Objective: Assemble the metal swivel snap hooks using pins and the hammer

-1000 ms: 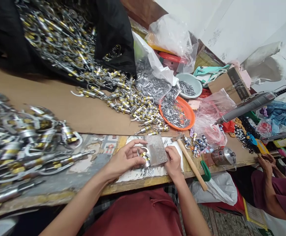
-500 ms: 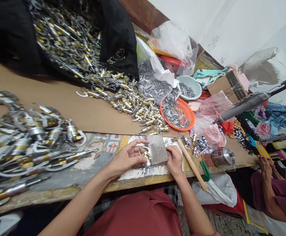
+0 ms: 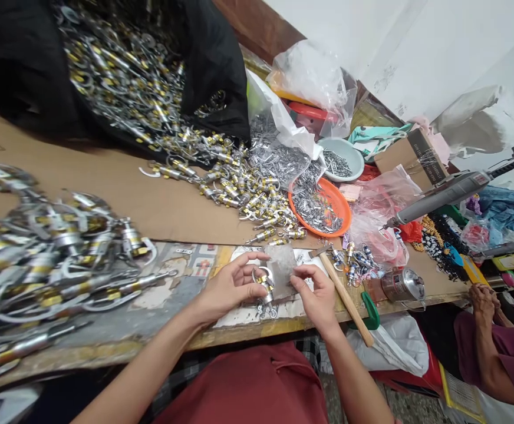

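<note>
My left hand (image 3: 234, 285) pinches a small silver and yellow metal piece (image 3: 264, 284) with a curved white hook, at the left side of a grey metal block (image 3: 282, 272). At the block's right edge is my right hand (image 3: 316, 294), thumb and forefinger close together; whether something small sits between them is too small to make out. Below the held piece, tiny metal parts (image 3: 268, 312) lie on white paper. A wooden-handled hammer (image 3: 348, 300) rests just right of my right hand.
Metal pieces heap at the left (image 3: 62, 235) and spill from a black bag (image 3: 215, 47). An orange basket (image 3: 345, 206) and a pale bowl (image 3: 356, 159) hold small parts. A grey electric screwdriver (image 3: 442, 197) hangs at right, above a metal canister (image 3: 405, 285). Another person's hands (image 3: 482, 303) are far right.
My right hand has lifted a little and shifted along the block's right side, its fingers now nearer the block's top. My left hand keeps its hold on the metal piece.
</note>
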Tool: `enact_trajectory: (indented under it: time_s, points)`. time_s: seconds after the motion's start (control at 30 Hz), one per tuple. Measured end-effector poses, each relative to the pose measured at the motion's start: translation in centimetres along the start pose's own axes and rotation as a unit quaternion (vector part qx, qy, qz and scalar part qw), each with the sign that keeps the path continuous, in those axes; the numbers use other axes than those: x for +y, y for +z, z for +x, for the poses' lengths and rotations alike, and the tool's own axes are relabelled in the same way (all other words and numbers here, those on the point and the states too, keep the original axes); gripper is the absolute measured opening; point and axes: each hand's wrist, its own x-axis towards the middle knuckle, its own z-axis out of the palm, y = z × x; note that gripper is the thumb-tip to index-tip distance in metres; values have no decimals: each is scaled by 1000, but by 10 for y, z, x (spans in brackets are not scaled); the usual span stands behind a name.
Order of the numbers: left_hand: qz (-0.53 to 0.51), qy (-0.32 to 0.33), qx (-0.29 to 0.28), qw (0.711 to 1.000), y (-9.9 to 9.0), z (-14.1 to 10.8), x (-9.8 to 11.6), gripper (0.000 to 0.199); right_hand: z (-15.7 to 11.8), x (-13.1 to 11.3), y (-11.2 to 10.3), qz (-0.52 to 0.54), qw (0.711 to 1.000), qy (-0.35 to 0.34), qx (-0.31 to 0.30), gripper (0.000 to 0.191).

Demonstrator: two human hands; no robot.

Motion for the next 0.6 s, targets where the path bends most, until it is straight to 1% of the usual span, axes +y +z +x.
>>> enact_trajectory:
  time_s: [0.17, 0.3, 0.47, 0.53, 0.6]
  points:
    - [-4, -1, -1, 1000, -1, 1, -3, 59, 9, -7, 5, -96, 991, -70, -68, 13]
    - [-10, 1, -8, 1000, -2, 0, -3, 59, 12, -11, 6, -133, 982, -98, -88, 14]
    - [-17, 12, -10, 1000, -1, 0, -2, 57, 12, -13, 5, -157, 969, -153, -116, 13]
    - [-18, 12, -9, 1000, -1, 0, -2, 57, 12, -13, 4, -156, 968, -155, -121, 14]
    - [-18, 12, -8, 1000, -1, 1, -2, 57, 13, -14, 4, -137, 974, -138, -119, 14]
